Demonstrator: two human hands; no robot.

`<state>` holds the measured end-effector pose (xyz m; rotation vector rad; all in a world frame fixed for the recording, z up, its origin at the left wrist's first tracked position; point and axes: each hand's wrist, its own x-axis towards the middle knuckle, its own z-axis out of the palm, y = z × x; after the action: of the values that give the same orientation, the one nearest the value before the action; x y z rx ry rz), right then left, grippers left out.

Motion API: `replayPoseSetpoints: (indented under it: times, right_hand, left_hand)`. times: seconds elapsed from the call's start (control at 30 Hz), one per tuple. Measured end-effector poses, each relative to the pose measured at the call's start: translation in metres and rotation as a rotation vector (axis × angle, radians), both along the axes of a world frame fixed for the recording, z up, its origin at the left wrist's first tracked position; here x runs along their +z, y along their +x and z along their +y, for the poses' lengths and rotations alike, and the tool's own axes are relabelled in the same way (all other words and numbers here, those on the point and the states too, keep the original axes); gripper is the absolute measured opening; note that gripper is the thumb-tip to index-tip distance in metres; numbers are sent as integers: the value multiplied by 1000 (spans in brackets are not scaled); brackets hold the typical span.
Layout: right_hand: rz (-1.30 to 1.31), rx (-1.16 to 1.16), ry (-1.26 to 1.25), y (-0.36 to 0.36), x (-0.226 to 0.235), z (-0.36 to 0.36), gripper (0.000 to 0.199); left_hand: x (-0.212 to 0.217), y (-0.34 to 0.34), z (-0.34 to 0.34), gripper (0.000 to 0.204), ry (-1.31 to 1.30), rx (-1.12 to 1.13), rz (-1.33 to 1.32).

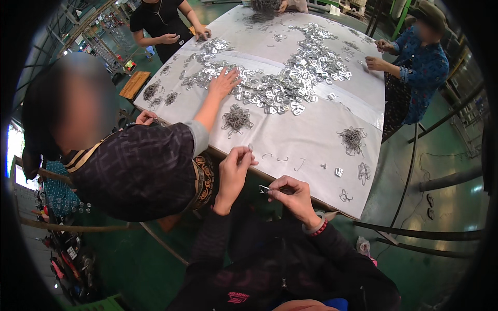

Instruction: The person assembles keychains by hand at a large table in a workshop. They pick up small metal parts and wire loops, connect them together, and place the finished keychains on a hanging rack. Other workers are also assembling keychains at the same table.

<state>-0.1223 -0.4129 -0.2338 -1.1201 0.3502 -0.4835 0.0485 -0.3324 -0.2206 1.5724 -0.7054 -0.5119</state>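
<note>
Your left hand (234,168) pinches something at its fingertips, too small to tell what. The small metal piece (264,189) in your right hand (292,194) is mostly covered by your fingers, so you cannot make out its shape. At the left of the frame, a co-worker's dark sleeve (150,166) hides the near edge of the table (311,150). At the top edge, a dark wire pile (265,5) is cut off.
</note>
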Motion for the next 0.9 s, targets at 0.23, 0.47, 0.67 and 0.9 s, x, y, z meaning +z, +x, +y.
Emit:
replayPoseSetpoints:
  times: [0.23, 0.47, 0.67, 0.9]
  right_hand:
    - [10, -93, 62, 1, 2, 2, 11]
    - [-34, -91, 17, 2, 8, 3, 13]
    - [-32, 90, -300, 3, 16, -23, 13]
    - [277, -398, -543, 52, -16, -207, 21]
  left_hand:
    - [30, -61, 40, 10, -28, -48, -495]
    - [15, -68, 27, 8, -46, -11, -543]
    - [9, -57, 28, 6, -104, -126, -446]
    - [1, -52, 40, 6, -124, -39, -319]
